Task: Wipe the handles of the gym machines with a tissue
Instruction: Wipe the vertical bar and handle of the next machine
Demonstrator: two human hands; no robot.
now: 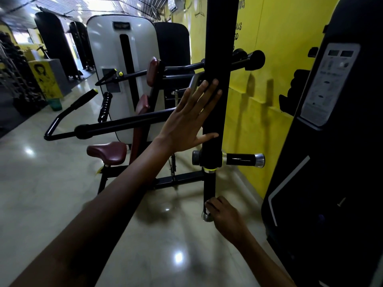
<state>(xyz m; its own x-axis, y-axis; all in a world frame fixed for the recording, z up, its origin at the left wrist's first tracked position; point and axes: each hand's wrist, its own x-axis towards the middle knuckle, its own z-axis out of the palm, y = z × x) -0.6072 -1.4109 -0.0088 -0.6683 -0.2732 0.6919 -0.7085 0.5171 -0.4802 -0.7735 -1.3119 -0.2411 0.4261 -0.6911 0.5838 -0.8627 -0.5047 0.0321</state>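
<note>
A thick black hanging arm [220, 38] of a gym machine fills the middle of the head view. My left hand [188, 119] lies flat against it with straight fingers and the thumb on its front. Below a silver and yellow joint [210, 169] hangs a short black vertical handle [209, 189] with a chrome end cap [207, 216]. My right hand [224, 214] curls round the lower end of this handle. A second black handle [241, 159] sticks out to the right of the joint. No tissue shows; the inside of my right hand is hidden.
A white-shrouded machine [107, 65] with maroon seat [107, 152] and long black lever bars [116, 126] stands behind to the left. A black weight-stack housing [331, 141] with a label is close on the right. The yellow wall [269, 79] is behind. Glossy tiled floor [51, 193] below.
</note>
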